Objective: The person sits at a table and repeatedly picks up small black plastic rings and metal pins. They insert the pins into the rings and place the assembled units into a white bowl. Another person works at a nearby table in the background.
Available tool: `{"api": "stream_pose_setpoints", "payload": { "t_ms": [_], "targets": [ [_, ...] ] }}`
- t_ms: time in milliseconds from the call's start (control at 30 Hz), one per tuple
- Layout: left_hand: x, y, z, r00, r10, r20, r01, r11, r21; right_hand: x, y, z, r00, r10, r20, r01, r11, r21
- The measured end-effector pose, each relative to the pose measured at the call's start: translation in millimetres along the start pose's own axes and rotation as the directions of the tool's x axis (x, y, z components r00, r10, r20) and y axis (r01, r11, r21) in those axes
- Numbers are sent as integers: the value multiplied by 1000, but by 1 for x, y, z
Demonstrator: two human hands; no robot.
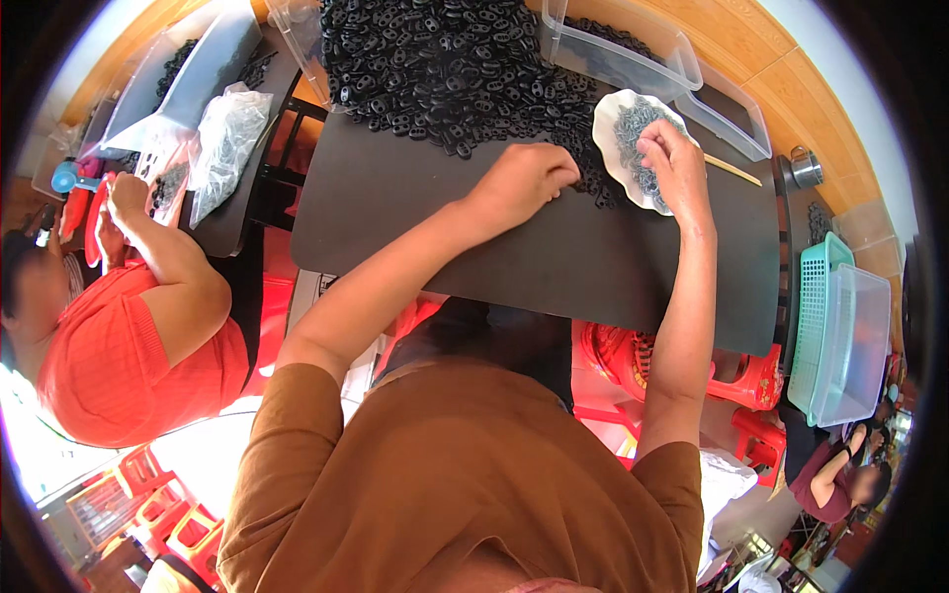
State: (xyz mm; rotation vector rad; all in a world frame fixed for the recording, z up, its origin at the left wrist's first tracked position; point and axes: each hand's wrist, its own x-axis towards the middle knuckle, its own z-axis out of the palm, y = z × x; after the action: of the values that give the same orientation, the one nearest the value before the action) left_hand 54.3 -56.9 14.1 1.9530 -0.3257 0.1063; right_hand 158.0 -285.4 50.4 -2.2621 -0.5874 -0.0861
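From my remote seat I read this as the pick-up stage of a small assembly job: both hands are out over the black worktop (554, 257), each at its own supply. The left hand (522, 181) rests knuckles-up at the near edge of the big heap of black parts (445, 69), its fingers curled under and pressed together; whether they already pinch one of the black pieces I cannot tell, since the fingertips are hidden beneath the hand. The right hand (672, 158) lies over the white dish (618, 124), which holds a mound of small grey rings (633, 133); its fingers are bent down into the rings, bunched as if picking, though the grip itself is covered. The dish sits just beside the heap's right edge, so the two supplies are near each other. My judgement is that the next move calls for each hand to come away with a single piece and bring the two together over the bare worktop in front, and that needs a fine pinch, because the rings lie tangled and more than one could lift. A clear tub (633, 54) stands behind the dish, and a person in red (119, 346) works at the neighbouring table on the left.
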Motion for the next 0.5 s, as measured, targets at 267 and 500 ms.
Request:
{"api": "stream_pose_setpoints", "payload": {
  "t_ms": [267,500],
  "targets": [
    [-11,-12,-22,954,-286,86,279,748,-603,0,4,10,1000,0,26,3,993,-117],
    [-10,-17,-25,958,-270,101,272,731,-626,-2,2,11,999,45,15,-46,996,72]
  ]
}}
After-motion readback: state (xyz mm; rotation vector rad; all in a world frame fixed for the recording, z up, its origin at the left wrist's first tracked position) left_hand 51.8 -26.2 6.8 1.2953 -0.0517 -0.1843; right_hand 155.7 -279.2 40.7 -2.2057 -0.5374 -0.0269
